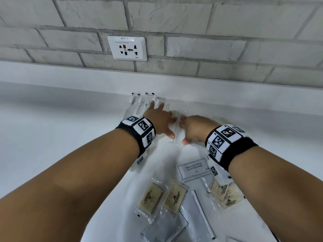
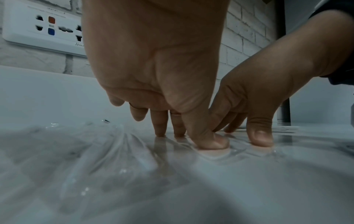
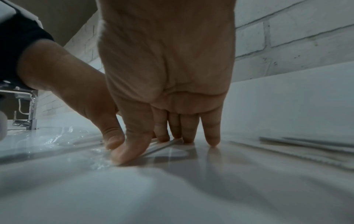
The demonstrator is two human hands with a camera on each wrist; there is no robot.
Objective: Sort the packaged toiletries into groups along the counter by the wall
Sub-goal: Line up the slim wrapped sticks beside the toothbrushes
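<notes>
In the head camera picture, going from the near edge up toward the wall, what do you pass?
Soap bars → shampoo sachet → hands, left and right, pressing a clear packet → row of clear packets → wall socket.

Around the white wall socket (image 1: 127, 48) (one red dot, one blue) runs pale grey brick (image 1: 192, 18). Below it lies a white counter (image 1: 43, 119), clear wrappers with black tips (image 1: 145, 96), beige soaps (image 1: 151, 198), a white shampoo packet (image 1: 194, 169) lettered grey, and black wristbands (image 1: 138, 131) with black-and-white squares.
</notes>
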